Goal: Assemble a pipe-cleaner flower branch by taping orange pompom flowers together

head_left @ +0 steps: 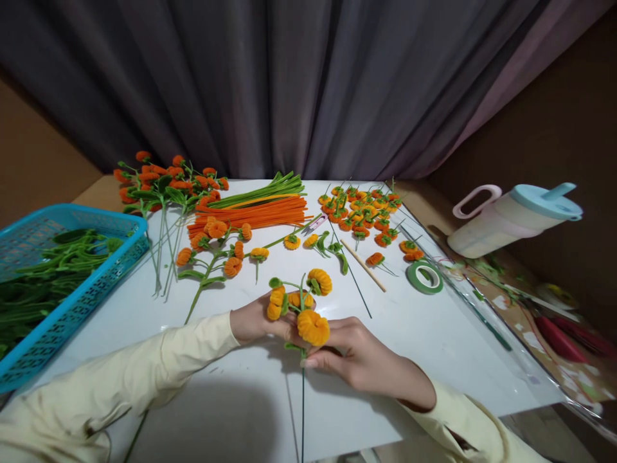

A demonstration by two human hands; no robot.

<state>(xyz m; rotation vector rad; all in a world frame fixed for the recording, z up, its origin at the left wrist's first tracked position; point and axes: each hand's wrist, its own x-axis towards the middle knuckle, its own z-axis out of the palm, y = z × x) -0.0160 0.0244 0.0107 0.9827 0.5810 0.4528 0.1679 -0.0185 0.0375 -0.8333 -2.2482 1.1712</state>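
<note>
Between my hands stands a spray of yellow pipe-cleaner flowers (313,328) on a thin dark green wire stem (303,411). My right hand (359,354) pinches the stem just below the lowest bloom, thumb and fingers pressed together. Behind the blooms, my left hand (258,319) reaches in from the left; its fingertips are mostly hidden by the flowers, and it seems to support the spray. Beyond my hands lie a finished-looking orange flower stem (212,263), a single yellow flower (259,254) and a few green leaf pieces (337,247).
A blue basket (139,225) of green leaves stands left. Orange pipe cleaners (250,215), green ones (270,190) and orange flower stems (164,177) lie behind. Right are loose flower heads (361,209), a wooden stick (364,265), green tape (414,278), a tumbler (511,218) and red-handled scissors (559,339).
</note>
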